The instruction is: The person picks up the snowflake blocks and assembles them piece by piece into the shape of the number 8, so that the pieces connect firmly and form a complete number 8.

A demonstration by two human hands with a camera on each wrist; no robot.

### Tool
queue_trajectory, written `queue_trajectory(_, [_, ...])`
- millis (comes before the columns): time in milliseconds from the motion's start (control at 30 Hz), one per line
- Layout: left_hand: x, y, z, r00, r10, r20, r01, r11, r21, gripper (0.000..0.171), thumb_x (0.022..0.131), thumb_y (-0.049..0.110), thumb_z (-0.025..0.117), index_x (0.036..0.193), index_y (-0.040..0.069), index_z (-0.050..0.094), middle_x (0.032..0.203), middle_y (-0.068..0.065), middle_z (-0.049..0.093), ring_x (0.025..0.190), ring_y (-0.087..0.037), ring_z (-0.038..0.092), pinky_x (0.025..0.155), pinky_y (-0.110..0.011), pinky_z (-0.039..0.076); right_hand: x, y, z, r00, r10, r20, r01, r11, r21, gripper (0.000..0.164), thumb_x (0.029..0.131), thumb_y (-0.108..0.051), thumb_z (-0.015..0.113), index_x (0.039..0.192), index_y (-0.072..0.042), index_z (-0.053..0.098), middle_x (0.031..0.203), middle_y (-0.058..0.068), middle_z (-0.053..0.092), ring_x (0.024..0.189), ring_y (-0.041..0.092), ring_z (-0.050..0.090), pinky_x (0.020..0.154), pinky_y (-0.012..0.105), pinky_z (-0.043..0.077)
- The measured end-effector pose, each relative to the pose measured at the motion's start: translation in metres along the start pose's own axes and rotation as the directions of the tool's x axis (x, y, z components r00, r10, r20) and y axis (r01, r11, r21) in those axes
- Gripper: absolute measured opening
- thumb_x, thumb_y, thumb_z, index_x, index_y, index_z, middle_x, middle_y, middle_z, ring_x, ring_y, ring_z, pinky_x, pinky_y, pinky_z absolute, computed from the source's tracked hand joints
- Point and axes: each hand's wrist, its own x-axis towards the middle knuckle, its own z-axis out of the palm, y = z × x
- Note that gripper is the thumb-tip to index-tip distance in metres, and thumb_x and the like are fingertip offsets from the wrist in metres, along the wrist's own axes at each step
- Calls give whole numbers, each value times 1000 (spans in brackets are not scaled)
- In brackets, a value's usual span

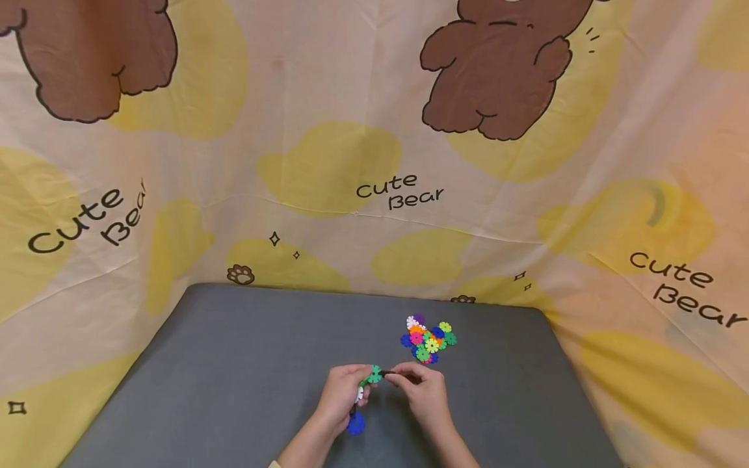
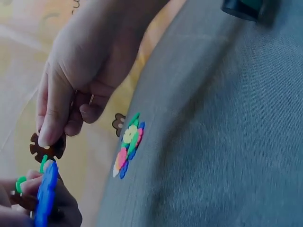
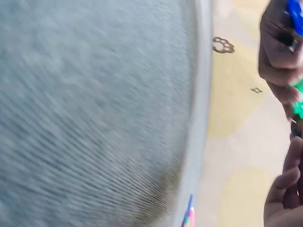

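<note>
Nearest, a blue notched disc (image 1: 355, 424) juts below the left hand (image 1: 338, 395), curled round a linked chain (image 1: 363, 383) with a white disc (image 1: 359, 394) and a green disc (image 1: 375, 374); the right hand (image 1: 429, 390) pinches a brown disc (image 2: 41, 150) (clearest from the left wrist) between thumb and finger at the green one's edge; beyond, on the grey tabletop (image 1: 246, 370), lies a multicoloured pile of discs (image 1: 430, 341), then a "Cute Bear" curtain (image 1: 328, 169)

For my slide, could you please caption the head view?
Left hand holds linked snowflake discs, right fingers a brown disc; multicoloured disc pile beyond.
</note>
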Motion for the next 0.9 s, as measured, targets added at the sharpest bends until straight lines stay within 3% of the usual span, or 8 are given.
queue_trajectory(133, [1, 0, 1, 999, -21, 24, 22, 997, -69, 32, 101, 15, 59, 112, -14, 65, 71, 0, 63, 52, -2, 50, 46, -15, 41, -2, 2, 3, 999, 6, -48, -6, 1000, 8, 11, 78, -26, 87, 83, -21, 79, 76, -3, 74, 67, 14, 67, 64, 26, 57])
queue_trajectory(233, [1, 0, 0, 999, -23, 39, 26, 997, -71, 33, 101, 15, 59, 114, -15, 65, 72, -1, 63, 53, -2, 50, 46, -14, 41, -3, 3, 4, 998, -9, -59, 10, 1000, 11, 11, 78, -25, 87, 83, -21, 79, 76, -3, 74, 66, 14, 67, 64, 26, 57])
queue_trajectory(400, [2, -2, -1, 998, -23, 61, 25, 999, -27, 34, 101, 15, 57, 118, -14, 63, 75, -3, 64, 55, -4, 51, 48, -15, 43, -2, 3, 1, 1000, -21, 0, 21, 1000, 2, 14, 81, -21, 85, 91, -15, 78, 85, 1, 75, 71, 11, 67, 67, 24, 57])
queue_trajectory(567, [4, -5, -5, 997, -46, 66, 51, 995, -82, 41, 103, 15, 51, 134, -13, 53, 78, -4, 63, 57, -5, 52, 49, -17, 45, 3, 5, -6, 998, 0, 56, 0, 1000, 6, 32, 81, -16, 85, 110, -7, 76, 103, 5, 76, 81, 12, 67, 73, 22, 57])
queue_trajectory(733, [6, -6, -6, 998, -68, 14, 69, 985, -157, 43, 103, 17, 52, 134, -12, 53, 78, -1, 61, 57, -4, 51, 51, -18, 45, 20, 14, -21, 998, 45, -35, -48, 993, -112, 28, 86, -18, 82, 111, -9, 76, 102, 3, 77, 83, 12, 67, 74, 20, 55])
queue_trajectory(900, [6, -5, -4, 997, -77, -14, 73, 981, -180, 37, 101, 18, 57, 125, -10, 58, 77, 1, 60, 59, -4, 51, 52, -16, 44, 39, 27, -35, 988, 97, -117, -125, 956, -264, 21, 89, -17, 79, 108, -9, 77, 99, 5, 77, 82, 16, 65, 70, 25, 54])
